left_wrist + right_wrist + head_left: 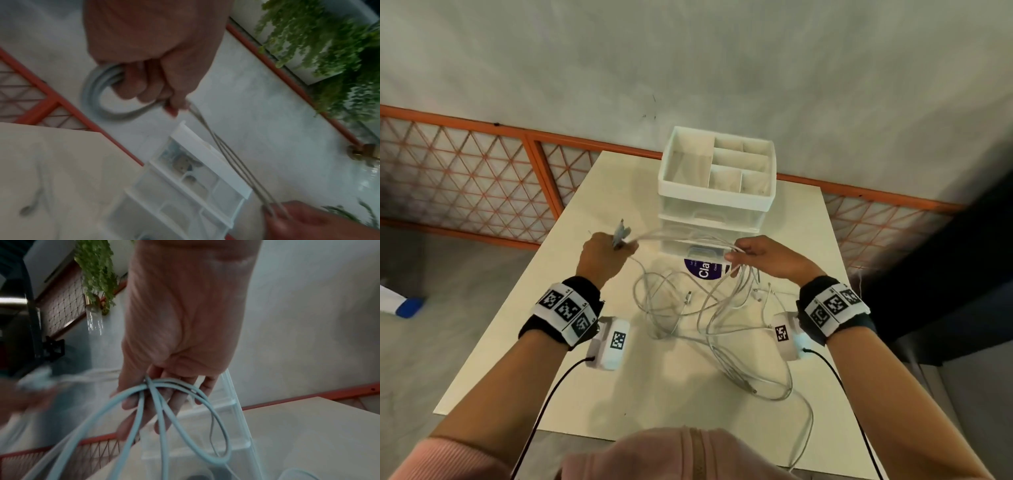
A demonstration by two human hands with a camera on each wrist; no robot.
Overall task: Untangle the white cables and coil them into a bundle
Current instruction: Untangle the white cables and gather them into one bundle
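Note:
Several white cables lie tangled in loose loops on the cream table, and one end trails over the front edge. My left hand is raised at the left, fingers curled round a small coil of cable with plug ends sticking up. Strands run taut from it to my right hand, which pinches several cables in front of the drawer unit. From that hand loops hang down to the tangle. Loose plugs lie among the loops.
A white drawer unit with an open compartment tray on top stands at the table's far middle. A purple-labelled round lid lies just in front of it, under the cables. An orange lattice railing runs behind the table. Green plants hang nearby.

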